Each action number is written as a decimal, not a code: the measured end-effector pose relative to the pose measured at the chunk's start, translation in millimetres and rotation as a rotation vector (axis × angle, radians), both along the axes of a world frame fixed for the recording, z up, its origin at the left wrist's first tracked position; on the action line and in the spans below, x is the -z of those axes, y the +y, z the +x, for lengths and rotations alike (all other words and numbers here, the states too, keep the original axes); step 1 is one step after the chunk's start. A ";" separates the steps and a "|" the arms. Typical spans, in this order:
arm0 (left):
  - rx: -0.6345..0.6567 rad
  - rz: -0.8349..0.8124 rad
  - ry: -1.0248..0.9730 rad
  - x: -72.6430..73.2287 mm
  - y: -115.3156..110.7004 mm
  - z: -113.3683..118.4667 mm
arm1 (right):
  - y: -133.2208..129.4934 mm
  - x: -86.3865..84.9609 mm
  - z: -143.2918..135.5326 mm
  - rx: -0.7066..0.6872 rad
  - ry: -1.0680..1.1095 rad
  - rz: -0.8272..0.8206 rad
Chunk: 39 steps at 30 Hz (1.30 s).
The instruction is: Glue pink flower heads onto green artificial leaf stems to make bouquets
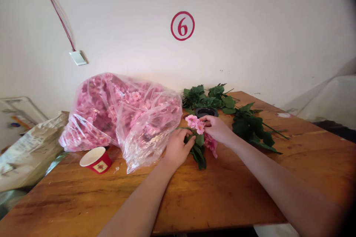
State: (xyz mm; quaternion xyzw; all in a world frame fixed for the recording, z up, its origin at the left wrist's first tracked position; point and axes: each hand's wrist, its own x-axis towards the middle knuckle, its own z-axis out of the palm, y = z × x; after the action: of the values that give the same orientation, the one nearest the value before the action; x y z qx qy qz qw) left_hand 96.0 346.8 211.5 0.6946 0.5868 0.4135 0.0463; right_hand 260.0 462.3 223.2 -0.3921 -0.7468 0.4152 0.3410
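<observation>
My left hand (179, 147) is closed on a stem of green leaves (199, 155) just above the table, thumb and fingers curled round it. My right hand (215, 129) is closed at the edge of a pink artificial flower (196, 124), its fingertips pinching beside the petals. More pink blossoms (210, 144) hang below the right wrist, next to the leaves. The stem ends are hidden behind my fingers. Just beyond the right hand lies a round black ring-shaped object (206, 112). To the left of my left hand bulges a clear plastic bag (150, 129) full of pink flowers.
Green leaf sprigs (205, 97) lie at the back of the wooden table (211, 200), and another bunch (253, 127) lies beyond my right forearm. A red paper cup (100, 163) stands at the left, before the bag. The wall (236, 29) rises directly behind.
</observation>
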 end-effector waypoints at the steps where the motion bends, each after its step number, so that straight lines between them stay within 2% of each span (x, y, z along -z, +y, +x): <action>1: -0.043 0.053 0.091 -3.3 -2.5 1.3 | -1.9 -1.9 -0.2 0.004 0.003 -0.006; 4: -0.141 0.115 0.307 -11.5 -8.6 5.1 | -9.1 -7.4 -1.1 0.005 0.009 -0.037; 7: -0.179 0.111 0.455 -14.7 -10.5 7.0 | -17.7 -10.5 -2.8 -0.015 0.030 -0.057; 13: -0.211 0.072 0.591 -13.3 -7.7 6.9 | -25.5 -6.5 -6.2 -0.027 0.045 -0.091; 20: -0.158 0.054 0.545 -15.8 -9.6 7.1 | -24.9 -10.6 -4.0 0.023 -0.041 0.092; 26: -0.105 0.023 0.448 -15.2 -7.1 6.2 | -26.4 -15.4 -1.7 -0.011 -0.074 0.105; 29: -0.071 0.026 0.407 -17.1 -8.6 6.7 | -23.1 -14.9 -1.8 -0.015 -0.032 0.076; 35: -0.001 0.050 0.355 -20.3 -12.1 5.9 | -11.1 -6.8 -0.2 0.096 0.022 -0.063; 39: 0.020 0.060 0.360 -18.9 -11.1 4.5 | -6.1 -3.7 -0.6 0.066 0.088 -0.202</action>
State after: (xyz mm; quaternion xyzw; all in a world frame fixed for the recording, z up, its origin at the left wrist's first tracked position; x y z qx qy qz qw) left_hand 100.5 335.7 230.4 0.7642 0.5661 0.2996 -0.0761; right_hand 259.4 456.3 226.9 -0.4300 -0.6724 0.4935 0.3455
